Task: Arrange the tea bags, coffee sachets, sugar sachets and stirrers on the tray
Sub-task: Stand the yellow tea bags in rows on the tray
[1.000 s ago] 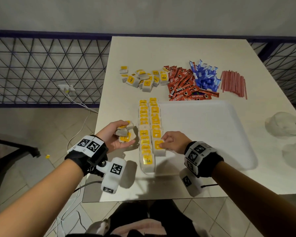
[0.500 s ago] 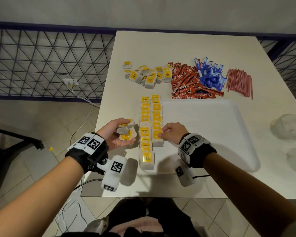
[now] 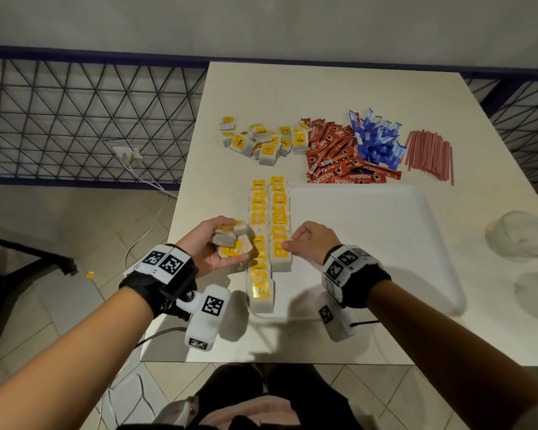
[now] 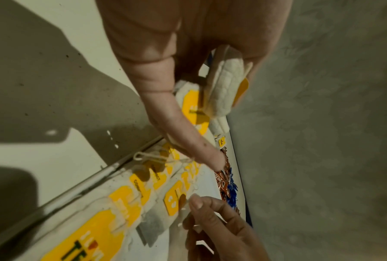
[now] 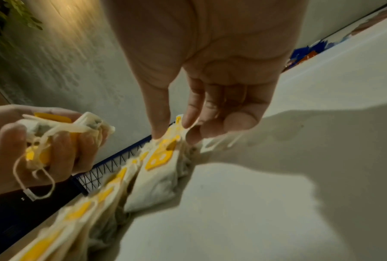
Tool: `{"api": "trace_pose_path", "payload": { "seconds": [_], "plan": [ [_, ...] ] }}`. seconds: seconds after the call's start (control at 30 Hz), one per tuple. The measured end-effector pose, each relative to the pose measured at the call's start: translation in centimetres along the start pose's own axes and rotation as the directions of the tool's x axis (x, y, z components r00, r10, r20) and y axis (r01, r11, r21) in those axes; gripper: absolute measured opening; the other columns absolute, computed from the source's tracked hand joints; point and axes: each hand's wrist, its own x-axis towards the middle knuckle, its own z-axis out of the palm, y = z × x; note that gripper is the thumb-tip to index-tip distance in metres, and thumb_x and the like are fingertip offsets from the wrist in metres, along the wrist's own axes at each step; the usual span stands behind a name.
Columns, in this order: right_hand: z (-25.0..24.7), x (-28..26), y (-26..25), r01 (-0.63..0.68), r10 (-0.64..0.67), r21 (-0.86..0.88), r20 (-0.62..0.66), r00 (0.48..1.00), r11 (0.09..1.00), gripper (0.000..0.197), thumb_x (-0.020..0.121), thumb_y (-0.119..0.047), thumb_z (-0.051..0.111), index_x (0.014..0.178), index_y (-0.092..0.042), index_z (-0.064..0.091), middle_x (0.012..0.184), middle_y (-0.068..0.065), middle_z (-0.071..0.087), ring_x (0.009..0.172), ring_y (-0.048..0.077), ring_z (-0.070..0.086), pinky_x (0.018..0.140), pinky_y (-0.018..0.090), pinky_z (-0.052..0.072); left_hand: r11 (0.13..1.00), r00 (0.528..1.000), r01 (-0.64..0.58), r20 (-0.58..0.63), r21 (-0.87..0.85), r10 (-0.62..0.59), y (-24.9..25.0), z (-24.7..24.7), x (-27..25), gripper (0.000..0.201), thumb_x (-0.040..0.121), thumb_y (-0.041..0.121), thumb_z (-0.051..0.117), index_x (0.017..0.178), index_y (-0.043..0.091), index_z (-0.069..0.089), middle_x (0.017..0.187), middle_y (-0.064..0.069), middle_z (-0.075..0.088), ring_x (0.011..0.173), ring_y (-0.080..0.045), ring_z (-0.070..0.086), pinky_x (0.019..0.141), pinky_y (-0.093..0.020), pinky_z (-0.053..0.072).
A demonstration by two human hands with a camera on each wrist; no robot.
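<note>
Two rows of yellow-tagged tea bags (image 3: 269,218) lie along the left side of the white tray (image 3: 370,243). My left hand (image 3: 235,240) hovers left of the rows and grips a few tea bags (image 3: 230,248), seen bunched with their strings in the right wrist view (image 5: 87,123). My right hand (image 3: 288,243) is at the near end of the right row, where thumb and forefinger pinch the top edge of a tea bag (image 5: 165,159). Behind the tray lie loose tea bags (image 3: 261,142), red coffee sachets (image 3: 333,153), blue sugar sachets (image 3: 378,141) and red stirrers (image 3: 429,153).
Two crumpled clear plastic pieces (image 3: 520,235) lie on the table right of the tray. A dark mesh railing (image 3: 75,119) runs to the left and behind. A wall socket with a white cable (image 3: 128,153) sits beyond the table's left edge.
The head view has shifted a little. Both hands stay nearly where they were, the right at the same tea bag, the left still holding its bunch.
</note>
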Motion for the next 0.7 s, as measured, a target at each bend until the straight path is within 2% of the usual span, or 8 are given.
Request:
{"api": "trace_pose_path", "payload": {
  "seconds": [0.07, 0.17, 0.27, 0.4, 0.47, 0.57, 0.63, 0.7],
  "plan": [
    [-0.9, -0.4, -0.6, 0.040, -0.040, 0.019, -0.023, 0.999, 0.999, 0.023, 0.080, -0.034, 0.069, 0.081, -0.019, 0.051, 0.077, -0.005, 0.051, 0.085, 0.017, 0.053, 0.080, 0.031, 0.047, 1.000, 1.000, -0.002, 0.011, -0.012, 0.002, 0.3, 0.5, -0.1, 0.015, 0.090, 0.021, 0.053, 0.087, 0.007, 0.059, 0.054, -0.007, 0.064, 0.052, -0.020, 0.066, 0.061, -0.041, 0.056],
    [-1.8, -1.1, -1.9, 0.140, -0.139, 0.089, -0.018, 0.990, 0.986, 0.019, 0.083, -0.036, 0.066, 0.080, -0.021, 0.053, 0.072, -0.007, 0.051, 0.073, 0.013, 0.052, 0.065, 0.023, 0.041, 1.000, 0.998, 0.006, 0.058, -0.013, -0.005, 0.7, 1.4, -0.3, 0.020, 0.092, 0.025, 0.051, 0.092, 0.006, 0.059, 0.058, -0.009, 0.065, 0.054, -0.022, 0.067, 0.062, -0.043, 0.056],
    [-2.4, -1.7, -3.5, 0.210, -0.211, 0.153, -0.011, 0.977, 0.966, 0.019, 0.084, -0.037, 0.063, 0.084, -0.018, 0.059, 0.074, -0.006, 0.054, 0.064, 0.005, 0.048, 0.058, 0.017, 0.035, 1.000, 0.995, 0.008, 0.102, 0.011, -0.009, 1.0, 2.5, -0.5, 0.024, 0.093, 0.028, 0.049, 0.098, 0.006, 0.058, 0.058, -0.009, 0.066, 0.053, -0.022, 0.067, 0.063, -0.045, 0.055],
    [-2.6, -1.9, -4.4, 0.169, -0.173, 0.087, 0.032, 0.984, 0.982, 0.040, 0.082, -0.046, 0.062, 0.096, -0.009, 0.067, 0.077, -0.007, 0.057, 0.065, 0.003, 0.047, 0.058, 0.017, 0.036, 0.998, 0.987, 0.026, 0.157, 0.049, -0.034, 1.2, 3.5, -0.6, 0.032, 0.092, 0.032, 0.051, 0.114, 0.009, 0.056, 0.079, -0.012, 0.070, 0.064, -0.026, 0.070, 0.054, -0.041, 0.059],
    [-2.5, -1.9, -4.3, 0.156, -0.160, 0.110, 0.030, 0.987, 0.982, 0.041, 0.079, -0.043, 0.067, 0.100, -0.008, 0.066, 0.074, -0.010, 0.055, 0.067, 0.004, 0.048, 0.059, 0.017, 0.038, 0.997, 0.985, 0.033, 0.167, 0.069, -0.044, 1.2, 4.0, -0.8, 0.034, 0.093, 0.034, 0.049, 0.117, 0.010, 0.055, 0.088, -0.012, 0.068, 0.068, -0.026, 0.070, 0.049, -0.038, 0.058],
    [-2.2, -2.0, -4.0, 0.133, -0.142, 0.189, 0.035, 0.989, 0.973, 0.041, 0.076, -0.036, 0.072, 0.107, -0.010, 0.062, 0.076, -0.009, 0.053, 0.073, 0.008, 0.051, 0.062, 0.017, 0.039, 0.996, 0.984, 0.016, 0.178, 0.089, -0.032, 1.0, 4.3, -0.9, 0.040, 0.093, 0.035, 0.047, 0.124, 0.011, 0.053, 0.109, -0.013, 0.062, 0.083, -0.027, 0.064, 0.047, -0.036, 0.057],
    [-2.1, -2.2, -3.9, 0.120, -0.134, 0.252, 0.038, 0.990, 0.960, 0.041, 0.077, -0.030, 0.072, 0.111, -0.011, 0.060, 0.077, -0.008, 0.053, 0.069, 0.005, 0.051, 0.061, 0.015, 0.039, 0.992, 0.985, -0.004, 0.173, 0.124, -0.018, 0.8, 4.3, -0.9, 0.037, 0.093, 0.037, 0.047, 0.119, 0.011, 0.056, 0.107, -0.012, 0.063, 0.081, -0.026, 0.065, 0.047, -0.035, 0.057],
    [-2.0, -2.3, -3.8, 0.140, -0.154, 0.297, 0.022, 0.988, 0.945, 0.038, 0.079, -0.024, 0.072, 0.112, -0.009, 0.060, 0.079, -0.004, 0.055, 0.069, 0.004, 0.052, 0.061, 0.014, 0.040, 0.988, 0.984, -0.008, 0.175, 0.154, -0.020, 0.6, 4.2, -1.0, 0.034, 0.093, 0.038, 0.046, 0.110, 0.012, 0.060, 0.099, -0.011, 0.066, 0.072, -0.024, 0.069, 0.047, -0.034, 0.057]
  ]
}}
